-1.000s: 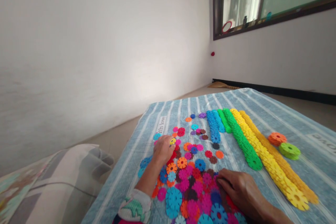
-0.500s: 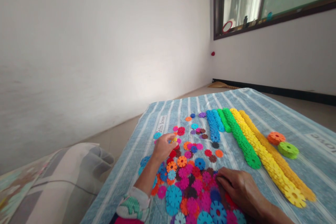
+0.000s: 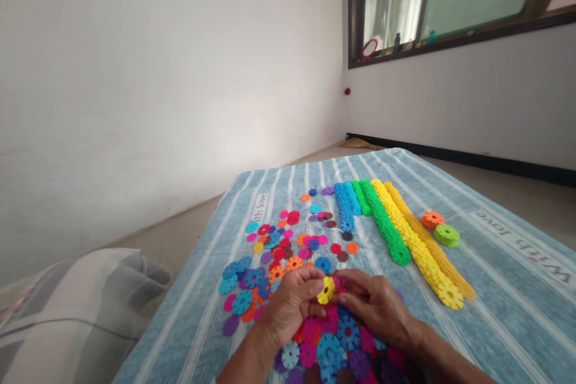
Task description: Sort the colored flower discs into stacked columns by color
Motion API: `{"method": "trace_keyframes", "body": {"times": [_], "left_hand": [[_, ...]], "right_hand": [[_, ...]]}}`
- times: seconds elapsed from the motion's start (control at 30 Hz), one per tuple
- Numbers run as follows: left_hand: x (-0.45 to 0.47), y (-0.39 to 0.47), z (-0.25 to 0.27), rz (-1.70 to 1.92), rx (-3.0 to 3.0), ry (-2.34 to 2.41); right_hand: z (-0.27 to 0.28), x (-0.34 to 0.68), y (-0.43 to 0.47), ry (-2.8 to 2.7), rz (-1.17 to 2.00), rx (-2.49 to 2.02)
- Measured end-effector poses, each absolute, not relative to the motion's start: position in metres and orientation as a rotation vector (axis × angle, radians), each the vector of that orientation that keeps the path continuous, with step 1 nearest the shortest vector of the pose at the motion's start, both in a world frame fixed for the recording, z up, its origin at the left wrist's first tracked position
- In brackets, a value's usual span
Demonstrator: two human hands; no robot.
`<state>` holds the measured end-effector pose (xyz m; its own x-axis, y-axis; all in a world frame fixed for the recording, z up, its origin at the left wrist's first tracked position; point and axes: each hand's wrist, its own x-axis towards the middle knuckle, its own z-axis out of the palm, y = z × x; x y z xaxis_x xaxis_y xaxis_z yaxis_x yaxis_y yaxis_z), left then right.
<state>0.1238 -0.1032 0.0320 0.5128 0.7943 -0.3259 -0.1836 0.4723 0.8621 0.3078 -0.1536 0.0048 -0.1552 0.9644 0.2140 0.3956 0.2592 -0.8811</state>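
Over the pile of mixed flower-shaped discs, my left hand point(image 3: 291, 301) pinches a yellow flower-shaped disc point(image 3: 326, 290) between thumb and fingers. Right beside that disc is my right hand point(image 3: 381, 305), its fingers curled and drawn together. A bit of magenta shows between them, but whether it is held or lies in the pile behind is unclear. Beneath both hands lie loose discs in pink, blue, orange, red and purple, including a blue disc point(image 3: 348, 331) and a pale blue one point(image 3: 290, 354).
Overlapping discs form long rows by colour: blue point(image 3: 344, 210), green point(image 3: 382, 222), yellow point(image 3: 418, 252) and amber point(image 3: 434, 240). Right of them sit an orange stack point(image 3: 432, 219) and a lime green stack point(image 3: 446, 235). A striped cloth point(image 3: 193, 306) covers the surface.
My left hand has come back from the far left of the pile with a yellow disc, meeting my right hand over the middle. The view has shifted slightly to the right.
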Motion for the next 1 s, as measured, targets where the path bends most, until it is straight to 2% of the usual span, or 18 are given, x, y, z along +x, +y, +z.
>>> {"method": "trace_keyframes", "body": {"times": [0.33, 0.63, 1.0], "left_hand": [[0.133, -0.111, 0.034, 0.543, 1.132, 0.772], [0.132, -0.108, 0.040, 0.538, 1.284, 0.855], [0.130, -0.108, 0.039, 0.556, 1.361, 0.847]], "right_hand": [[0.024, 0.321, -0.169, -1.490, 1.139, -1.205], [0.027, 0.438, -0.216, -1.345, 0.777, -1.910], [0.009, 0.451, -0.217, -1.290, 0.759, -1.977]]}}
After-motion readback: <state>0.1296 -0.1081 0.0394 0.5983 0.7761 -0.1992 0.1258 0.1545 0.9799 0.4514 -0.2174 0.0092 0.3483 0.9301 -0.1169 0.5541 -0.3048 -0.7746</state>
